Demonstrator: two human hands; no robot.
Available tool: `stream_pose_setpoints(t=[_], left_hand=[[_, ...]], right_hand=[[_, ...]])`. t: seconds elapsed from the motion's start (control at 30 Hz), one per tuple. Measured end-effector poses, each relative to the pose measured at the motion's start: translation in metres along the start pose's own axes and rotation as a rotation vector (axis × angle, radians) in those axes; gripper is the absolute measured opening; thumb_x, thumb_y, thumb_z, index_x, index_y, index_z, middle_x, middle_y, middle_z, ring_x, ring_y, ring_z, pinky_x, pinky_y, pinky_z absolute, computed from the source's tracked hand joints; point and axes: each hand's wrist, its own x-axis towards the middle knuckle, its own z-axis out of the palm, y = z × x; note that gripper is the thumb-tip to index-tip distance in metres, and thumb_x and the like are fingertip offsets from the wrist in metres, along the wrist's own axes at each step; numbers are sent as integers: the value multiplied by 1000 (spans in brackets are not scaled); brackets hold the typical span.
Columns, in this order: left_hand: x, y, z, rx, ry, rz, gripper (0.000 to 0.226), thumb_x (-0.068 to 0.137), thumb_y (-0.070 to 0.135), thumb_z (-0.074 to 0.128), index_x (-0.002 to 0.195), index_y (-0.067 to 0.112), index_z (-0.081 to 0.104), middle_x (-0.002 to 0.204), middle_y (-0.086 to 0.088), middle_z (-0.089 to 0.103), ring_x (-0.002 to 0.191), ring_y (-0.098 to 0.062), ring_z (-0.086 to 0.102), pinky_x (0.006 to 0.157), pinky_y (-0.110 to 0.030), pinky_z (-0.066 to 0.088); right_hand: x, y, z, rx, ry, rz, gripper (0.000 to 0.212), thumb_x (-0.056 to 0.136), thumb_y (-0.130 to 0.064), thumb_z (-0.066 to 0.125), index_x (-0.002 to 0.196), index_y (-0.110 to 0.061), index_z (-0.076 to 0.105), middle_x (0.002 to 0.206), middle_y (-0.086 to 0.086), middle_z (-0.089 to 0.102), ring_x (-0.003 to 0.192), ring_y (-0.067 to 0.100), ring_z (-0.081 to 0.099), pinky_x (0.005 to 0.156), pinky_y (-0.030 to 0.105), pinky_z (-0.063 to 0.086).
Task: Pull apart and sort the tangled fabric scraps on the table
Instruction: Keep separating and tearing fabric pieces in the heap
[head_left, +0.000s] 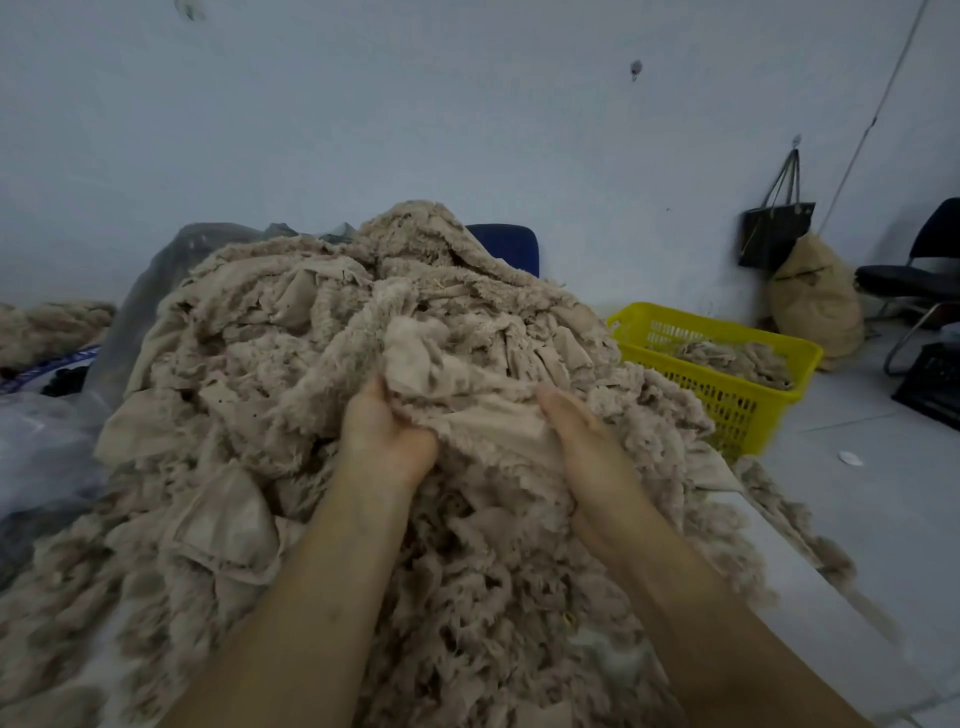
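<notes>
Fabric scraps (322, 364): one big beige heap piled high on the table (815, 629), fleecy pieces mixed with smooth-backed ones, all tangled.

Grip: left hand (387, 431) has its fingers curled into a beige piece (467, 379) near the front middle of the heap, clenched on a fold. Right hand (582, 441) holds the same piece just beside it: thumb on top, fingers tucked under the cloth and hidden. The piece is bunched between the two hands, its upper flap showing the smooth backing. It lies against the heap; can't tell if it's free of the tangle. Both forearms are bare and reach in from the bottom edge.

Around it: loose scraps spill toward the near edge on both sides, and a thin strand trails off along the right table edge.

Right of the heap, a yellow basket (727, 400) sits touching it, with a small batch of the same beige scraps inside.

Left: clear plastic bag (36, 447), and farther back a second scrap heap (47, 327). Grey plastic sheet (171, 260) is behind the main heap, and a blue chair back (506, 249) pokes up behind its peak.

Far right by the wall: black bag (776, 234) hanging on a hook, tan sack (815, 301) below it, black chair (919, 270) alongside.
</notes>
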Motion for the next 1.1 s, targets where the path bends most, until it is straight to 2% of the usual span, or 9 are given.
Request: stream_pose_setpoints(t=[0.23, 0.27, 0.3, 0.33, 0.37, 0.63, 0.77, 0.93, 1.1], left_hand=[[7, 31, -14, -36, -58, 124, 36, 103, 16, 29, 85, 15, 59, 89, 2, 53, 72, -8, 45, 99, -35, 46], [4, 18, -11, 27, -94, 97, 56, 107, 31, 22, 112, -12, 58, 104, -35, 54, 82, -25, 59, 99, -37, 45], [-3, 3, -5, 121, -133, 58, 60, 106, 53, 14, 115, 3, -18, 110, -20, -21, 108, -38, 28, 104, -42, 40], [-9, -12, -2, 206, -187, -3, 74, 97, 72, 12, 79, 16, 57, 72, -2, 53, 63, -2, 28, 108, -44, 38], [-14, -25, -2, 345, -220, -101, 102, 88, 82, 15, 129, -1, 57, 114, -30, 65, 108, -44, 64, 111, -47, 39], [-16, -45, 12, 736, 99, 116, 19, 97, 24, 60, 87, 13, 72, 79, -6, 71, 63, -19, 66, 55, -25, 50], [-4, -14, -1, 469, 290, 235, 34, 106, 24, 45, 72, 18, 46, 47, 7, 38, 34, -7, 26, 30, -16, 20], [-22, -36, 6, 659, -38, -54, 64, 72, 76, 58, 83, 12, 64, 64, 2, 54, 43, -10, 43, 40, -22, 35], [-27, -50, 23, 1024, -122, 94, 37, 85, 44, 73, 100, 10, 75, 93, -9, 77, 92, -20, 73, 79, -30, 59]], right_hand=[[12, -16, -40, 303, 160, 84, 31, 95, -44, 59, 112, -22, 72, 105, 10, 76, 92, 29, 74, 68, 42, 61], [13, -16, -35, 269, 119, 77, 30, 95, -45, 60, 108, -22, 75, 105, 9, 76, 94, 27, 74, 69, 41, 61], [14, -15, -31, 251, 82, 64, 30, 95, -44, 60, 107, -22, 76, 107, 7, 76, 98, 25, 73, 74, 40, 61], [15, -14, -26, 237, 63, 45, 30, 95, -43, 60, 108, -21, 75, 109, 5, 75, 101, 22, 73, 80, 39, 61], [16, -15, -23, 216, 59, 15, 29, 96, -41, 59, 109, -21, 75, 110, 4, 75, 102, 20, 72, 84, 38, 60], [7, -9, -24, -207, 231, -200, 36, 101, -41, 47, 79, -15, 60, 73, -10, 65, 69, 11, 62, 61, 19, 50], [9, -24, -46, -31, 339, -158, 30, 102, -43, 43, 106, -24, 67, 112, 9, 69, 105, 31, 66, 94, 54, 54], [6, -19, -33, -249, 136, -134, 30, 100, -49, 47, 84, -42, 71, 86, -29, 71, 75, -14, 64, 64, 10, 52], [2, -12, -20, -397, -21, -116, 42, 101, -46, 45, 79, -19, 68, 67, -11, 69, 62, 6, 64, 52, 8, 44]])
